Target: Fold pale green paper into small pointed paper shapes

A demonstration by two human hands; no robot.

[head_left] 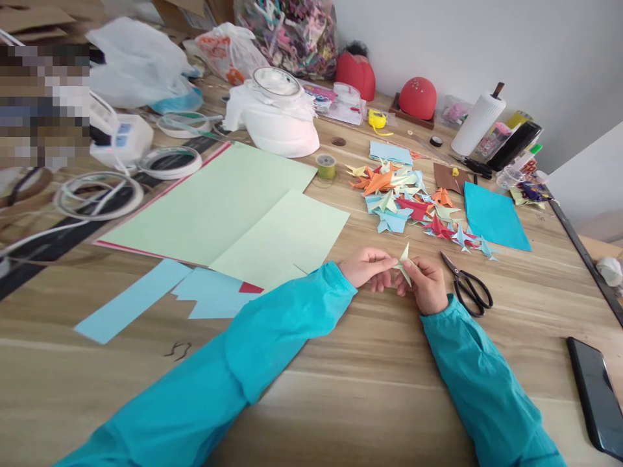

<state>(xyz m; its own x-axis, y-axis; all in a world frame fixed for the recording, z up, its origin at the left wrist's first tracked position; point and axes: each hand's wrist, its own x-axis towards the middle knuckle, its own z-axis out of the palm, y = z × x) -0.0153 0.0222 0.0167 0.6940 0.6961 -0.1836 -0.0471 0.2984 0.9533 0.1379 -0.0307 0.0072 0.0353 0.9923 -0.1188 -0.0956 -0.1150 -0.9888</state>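
Turquoise sleeves (228,363) nearest, running up from the near side to both hands. Right hand (428,285) with thumb and fingers pinched on a small folded pale green piece (405,262); left hand (365,267) likewise gripping at its left edge, lower fingers curled loosely. Held seemingly just above the wooden tabletop (341,408), directly between the two sets of fingertips, long axis roughly near to far, sharp tip at the far end, slightly closer to the right hand. Black-handled scissors (458,275) just right of that hand. Farther off, a heap of folded paper pieces (413,207); beyond, leftward, a thread spool (326,167).
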